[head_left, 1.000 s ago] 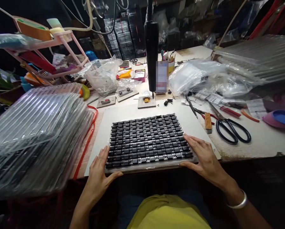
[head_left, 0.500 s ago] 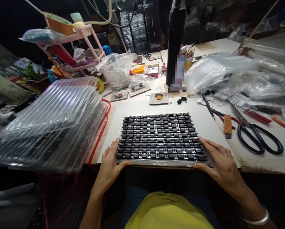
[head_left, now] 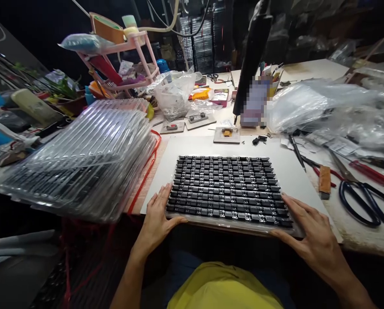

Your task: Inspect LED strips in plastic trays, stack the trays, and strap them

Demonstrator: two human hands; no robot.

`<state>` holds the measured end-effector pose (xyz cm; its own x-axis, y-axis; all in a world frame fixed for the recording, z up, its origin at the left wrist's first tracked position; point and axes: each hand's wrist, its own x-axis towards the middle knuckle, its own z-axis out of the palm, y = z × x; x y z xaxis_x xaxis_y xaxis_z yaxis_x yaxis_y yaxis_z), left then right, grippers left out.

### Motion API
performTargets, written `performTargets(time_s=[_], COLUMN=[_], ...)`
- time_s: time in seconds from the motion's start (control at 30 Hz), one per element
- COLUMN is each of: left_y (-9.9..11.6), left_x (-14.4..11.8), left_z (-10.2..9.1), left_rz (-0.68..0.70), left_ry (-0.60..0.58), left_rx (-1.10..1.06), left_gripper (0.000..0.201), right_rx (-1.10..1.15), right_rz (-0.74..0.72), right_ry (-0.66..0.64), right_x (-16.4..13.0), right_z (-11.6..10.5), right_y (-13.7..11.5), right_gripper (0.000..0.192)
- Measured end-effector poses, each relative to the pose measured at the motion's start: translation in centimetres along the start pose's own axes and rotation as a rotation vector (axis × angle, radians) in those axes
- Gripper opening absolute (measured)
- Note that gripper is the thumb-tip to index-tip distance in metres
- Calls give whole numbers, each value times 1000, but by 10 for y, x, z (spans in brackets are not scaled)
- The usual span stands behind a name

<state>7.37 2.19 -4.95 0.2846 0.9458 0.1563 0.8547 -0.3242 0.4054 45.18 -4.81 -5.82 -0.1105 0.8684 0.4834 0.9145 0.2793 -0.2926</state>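
At the near edge of the bench (head_left: 355, 231), the person's two hands hold a clear tray (head_left: 229, 191) packed with rows of small black parts. The left hand (head_left: 156, 216) has its grip closed on the tray's near left corner, thumb lying along the front edge and fingers up the side. The right hand (head_left: 314, 238) has its grip on the near right corner, fingers spread along the right edge and thumb at the front. The tray lies flat on a white board (head_left: 275, 150), its near edge overhanging the bench toward the person's yellow shirt (head_left: 224, 287).

Left of the board sits a stack of clear trays (head_left: 82, 159), with a red cord (head_left: 146, 171) between them. Right of the board lie black scissors (head_left: 368, 199) and a small wooden block (head_left: 324, 180). Just beyond the board rest small jigs (head_left: 226, 134). A black tool (head_left: 251, 60) hangs above them. Farther back stand plastic bags (head_left: 175, 92) and a pink rack (head_left: 121, 60).
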Motion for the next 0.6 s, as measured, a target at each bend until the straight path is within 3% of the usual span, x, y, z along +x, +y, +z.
performTargets(time_s=[0.27,0.6], left_y=[-2,-2], left_x=[2,69], left_z=[-9,-15], left_rz=[-5,-135], left_ry=[-73,-35], left_rx=[-103,-360], left_gripper=[79,64], right_rx=[60,113], right_rz=[24,183], right_ry=[-46,-112], right_x=[-1,12], right_z=[-1,4], right_y=[4,16], right_gripper=[60,50])
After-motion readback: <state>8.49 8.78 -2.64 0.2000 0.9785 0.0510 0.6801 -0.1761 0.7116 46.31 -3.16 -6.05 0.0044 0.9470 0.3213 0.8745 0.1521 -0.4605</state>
